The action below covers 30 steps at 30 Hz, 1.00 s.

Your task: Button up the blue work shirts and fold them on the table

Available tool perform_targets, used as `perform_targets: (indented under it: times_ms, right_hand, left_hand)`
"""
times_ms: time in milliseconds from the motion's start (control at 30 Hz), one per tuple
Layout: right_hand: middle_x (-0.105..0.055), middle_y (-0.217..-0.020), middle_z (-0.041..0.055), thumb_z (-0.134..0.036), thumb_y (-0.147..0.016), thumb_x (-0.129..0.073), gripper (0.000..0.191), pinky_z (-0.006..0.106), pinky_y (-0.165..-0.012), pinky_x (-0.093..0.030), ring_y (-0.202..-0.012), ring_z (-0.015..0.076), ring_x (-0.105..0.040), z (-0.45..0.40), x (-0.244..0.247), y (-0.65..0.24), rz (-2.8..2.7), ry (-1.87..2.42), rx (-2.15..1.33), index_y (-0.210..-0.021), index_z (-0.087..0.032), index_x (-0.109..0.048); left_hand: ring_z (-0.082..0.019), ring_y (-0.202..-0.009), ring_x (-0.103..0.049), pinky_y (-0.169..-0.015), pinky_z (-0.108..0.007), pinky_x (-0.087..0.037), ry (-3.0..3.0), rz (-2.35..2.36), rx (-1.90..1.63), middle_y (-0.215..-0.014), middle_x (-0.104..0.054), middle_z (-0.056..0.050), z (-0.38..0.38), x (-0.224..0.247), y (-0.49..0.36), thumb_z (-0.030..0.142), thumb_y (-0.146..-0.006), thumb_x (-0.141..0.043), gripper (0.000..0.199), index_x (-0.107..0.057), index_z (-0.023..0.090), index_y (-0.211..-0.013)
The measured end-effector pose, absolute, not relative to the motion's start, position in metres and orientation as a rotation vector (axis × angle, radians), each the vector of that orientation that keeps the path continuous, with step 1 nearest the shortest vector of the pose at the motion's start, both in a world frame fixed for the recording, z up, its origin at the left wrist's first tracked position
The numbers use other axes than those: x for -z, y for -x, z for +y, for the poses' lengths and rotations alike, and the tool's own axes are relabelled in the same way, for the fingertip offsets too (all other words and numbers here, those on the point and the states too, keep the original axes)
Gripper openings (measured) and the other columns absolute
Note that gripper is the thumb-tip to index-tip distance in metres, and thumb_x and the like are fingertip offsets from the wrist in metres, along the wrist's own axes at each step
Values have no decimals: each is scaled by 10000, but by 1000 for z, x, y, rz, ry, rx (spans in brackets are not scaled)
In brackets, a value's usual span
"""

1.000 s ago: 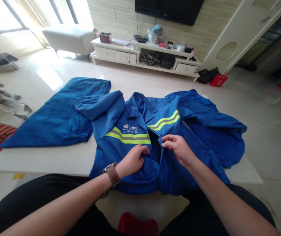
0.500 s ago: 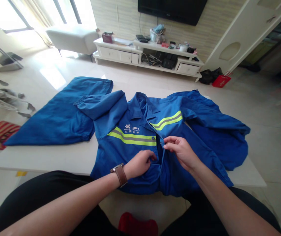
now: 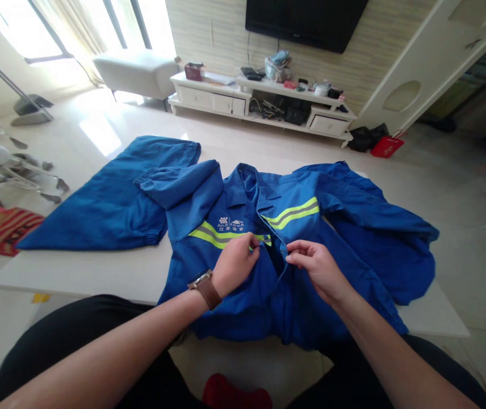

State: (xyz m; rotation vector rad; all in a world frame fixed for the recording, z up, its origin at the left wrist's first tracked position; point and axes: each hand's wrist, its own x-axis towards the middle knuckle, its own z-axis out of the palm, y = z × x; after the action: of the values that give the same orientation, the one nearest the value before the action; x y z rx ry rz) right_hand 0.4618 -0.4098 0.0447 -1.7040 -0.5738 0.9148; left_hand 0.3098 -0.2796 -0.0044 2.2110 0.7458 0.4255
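A blue work jacket with yellow-and-grey reflective bands and a white chest logo lies spread face up, its front partly open. My left hand, a brown-strapped watch at its wrist, is closed on the jacket's left-side front edge at the band. A button shows just beyond those fingertips. Thumb and forefinger of my right hand pinch the opposite front edge, a little below the other band. Between the two hands the front gapes. What lies under my left fingers is hidden.
The jacket rests on a white table, with folded blue cloth at its left and more blue cloth under the right sleeve. A red stool shows below. Farther off stand a white TV cabinet and a red bag.
My left hand has moved up the jacket front to the reflective band, close to the button. My right hand keeps its pinch on the edge. The whole view has shifted slightly.
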Motion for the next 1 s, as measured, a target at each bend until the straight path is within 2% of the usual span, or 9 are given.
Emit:
perform_targets:
  times_ms: [167,400,767,1000]
  right_hand:
    - [-630,-617,0,-367,-597,-800,300,269,-578,-403,-596,135,-520,-410,-40,-457,-666,1710,-906,-819,-172,-748]
    - [-666,-659,14,-361,-622,-781,293,276,-605,-447,-634,154,-577,-406,-26,-447,-702,1730,-931,-836,-165,-745]
    - [-666,-646,16,-308,-594,-728,257,255,-551,-427,-593,142,-558,-401,-25,-447,-809,1799,-906,-807,-164,-727]
    - [-682,-676,19,-323,-661,-724,244,268,-569,-425,-591,144,-551,-402,-23,-445,-951,1870,-822,-853,-172,-728]
  left_hand:
    - [-180,-785,-616,-709,-283,-446,-2170,611,-486,-869,-669,-33,-283,-2,-310,140,-884,-577,58,-604,191,-888]
    - [-141,-664,-584,-650,-248,-409,-1969,588,-453,-735,-650,13,-299,3,-306,122,-857,-589,83,-631,185,-891]
    - [-166,-689,-694,-669,-266,-530,-1489,599,-438,-712,-682,-14,-296,7,-309,210,-845,-651,48,-660,163,-849]
    - [-175,-745,-704,-719,-279,-559,-1455,575,-462,-766,-718,-34,-297,9,-307,234,-826,-662,104,-690,155,-887]
